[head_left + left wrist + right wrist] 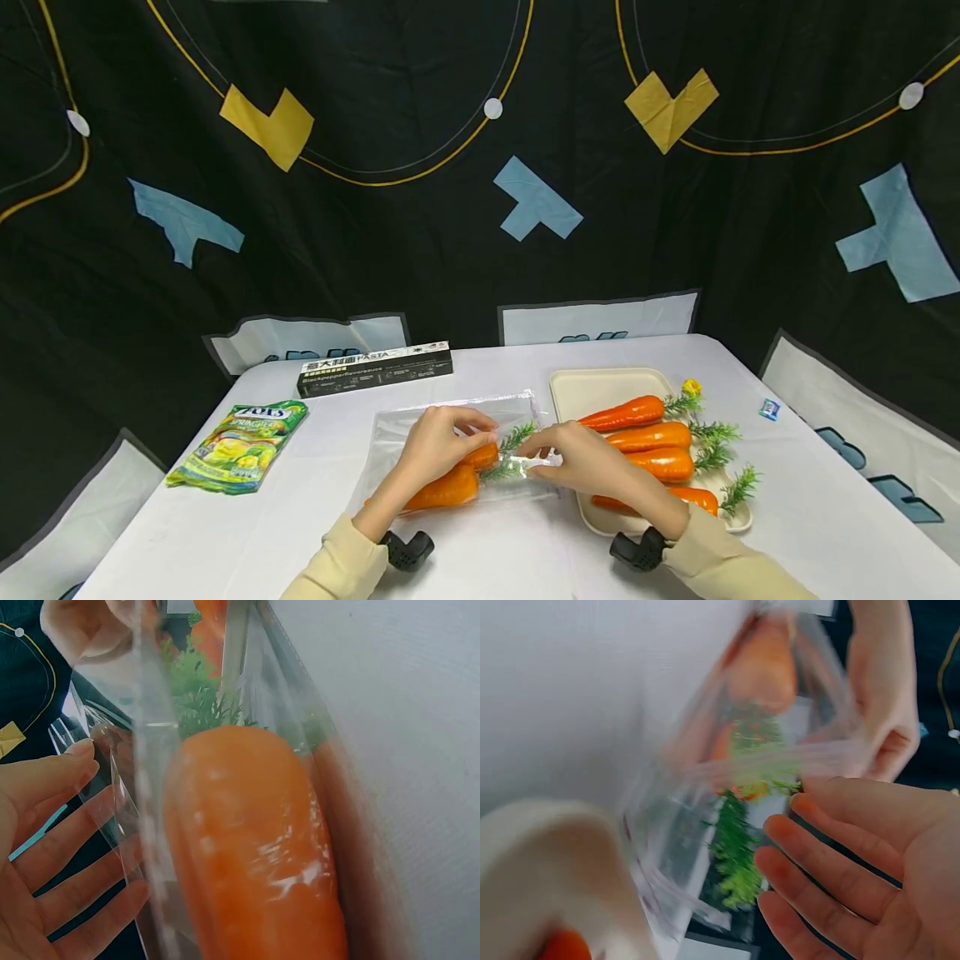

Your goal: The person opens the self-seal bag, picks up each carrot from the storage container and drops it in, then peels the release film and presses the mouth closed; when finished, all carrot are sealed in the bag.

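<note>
A clear zip bag (390, 442) lies in the middle of the table with two orange carrots (447, 487) inside. Their green leafy tops (735, 855) point toward the bag's mouth at the right. My left hand (442, 437) is above the carrots, pinching the bag's film between thumb and index finger; its other fingers spread against the plastic. At the mouth, my right hand (573, 454) pinches the film with thumb and index fingertips, the remaining fingers loosely extended. Close in the left wrist view, one carrot (255, 840) shows through the plastic.
Right of the bag, a cream tray (600, 382) holds several more carrots (660, 435), partly behind my right forearm. A green snack packet (240, 446) lies at left, a black pasta box (375, 371) at the back. A small blue-white packet (769, 409) sits far right.
</note>
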Motion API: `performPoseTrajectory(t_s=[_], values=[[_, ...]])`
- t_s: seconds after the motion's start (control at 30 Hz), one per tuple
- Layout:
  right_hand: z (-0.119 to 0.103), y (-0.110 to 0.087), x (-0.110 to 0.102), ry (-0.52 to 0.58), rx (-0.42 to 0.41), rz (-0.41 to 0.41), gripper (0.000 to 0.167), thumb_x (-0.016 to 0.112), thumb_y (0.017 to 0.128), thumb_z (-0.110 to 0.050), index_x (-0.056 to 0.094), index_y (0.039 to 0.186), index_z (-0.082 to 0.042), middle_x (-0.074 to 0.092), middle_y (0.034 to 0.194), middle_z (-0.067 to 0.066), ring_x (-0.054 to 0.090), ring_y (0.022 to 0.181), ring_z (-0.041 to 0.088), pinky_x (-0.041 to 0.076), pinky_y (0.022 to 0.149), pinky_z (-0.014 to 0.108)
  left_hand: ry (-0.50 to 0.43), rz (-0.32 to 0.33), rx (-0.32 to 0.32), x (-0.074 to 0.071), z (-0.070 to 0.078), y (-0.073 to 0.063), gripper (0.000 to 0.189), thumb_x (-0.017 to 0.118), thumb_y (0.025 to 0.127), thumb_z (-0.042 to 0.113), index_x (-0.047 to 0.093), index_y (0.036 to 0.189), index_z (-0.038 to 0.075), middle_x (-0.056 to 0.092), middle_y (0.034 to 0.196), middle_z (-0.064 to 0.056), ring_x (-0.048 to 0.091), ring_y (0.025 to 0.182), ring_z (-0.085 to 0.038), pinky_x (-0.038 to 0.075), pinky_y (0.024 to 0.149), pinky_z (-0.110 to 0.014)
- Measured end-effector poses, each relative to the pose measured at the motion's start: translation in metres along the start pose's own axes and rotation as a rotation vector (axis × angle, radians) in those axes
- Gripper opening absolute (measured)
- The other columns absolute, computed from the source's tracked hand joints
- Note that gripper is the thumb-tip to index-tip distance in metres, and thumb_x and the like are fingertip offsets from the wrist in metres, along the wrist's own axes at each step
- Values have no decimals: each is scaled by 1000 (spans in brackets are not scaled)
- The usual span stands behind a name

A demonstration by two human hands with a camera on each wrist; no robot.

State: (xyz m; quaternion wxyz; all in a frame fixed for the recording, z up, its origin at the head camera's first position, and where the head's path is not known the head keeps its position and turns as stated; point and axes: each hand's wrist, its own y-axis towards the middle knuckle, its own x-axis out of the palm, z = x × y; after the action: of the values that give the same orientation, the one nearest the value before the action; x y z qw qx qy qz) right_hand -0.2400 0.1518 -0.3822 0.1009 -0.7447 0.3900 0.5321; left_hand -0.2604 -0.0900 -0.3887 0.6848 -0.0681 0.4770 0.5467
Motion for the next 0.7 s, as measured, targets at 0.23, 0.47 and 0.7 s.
performPoseTrajectory(t_s=[0.23, 0.47, 0.7], values=[[-7, -31, -16, 134, 23, -38, 23, 69, 90, -31, 72, 109, -18, 71, 102, -5, 63, 89, 10, 53, 75, 29, -5, -28, -1, 1, 0, 2, 15, 74, 85, 30, 78, 97, 21, 72, 93, 12, 66, 78, -7, 51, 68, -31], [-17, -47, -5, 88, 31, -59, 31, 81, 79, -29, 73, 106, -16, 70, 101, -7, 62, 88, 9, 52, 75, 29, 15, -54, 4, -3, 1, 5, 13, 73, 87, 31, 77, 97, 24, 72, 95, 12, 67, 81, -8, 51, 70, -31], [-12, -47, 10, 19, -12, 52, 14, 75, 82, -6, 72, 87, -19, 65, 85, -17, 59, 77, 1, 49, 65, 19, 31, -210, 16, -6, 2, 12, 21, 73, 87, 31, 75, 105, 20, 71, 102, 9, 66, 88, -16, 51, 73, -34]])
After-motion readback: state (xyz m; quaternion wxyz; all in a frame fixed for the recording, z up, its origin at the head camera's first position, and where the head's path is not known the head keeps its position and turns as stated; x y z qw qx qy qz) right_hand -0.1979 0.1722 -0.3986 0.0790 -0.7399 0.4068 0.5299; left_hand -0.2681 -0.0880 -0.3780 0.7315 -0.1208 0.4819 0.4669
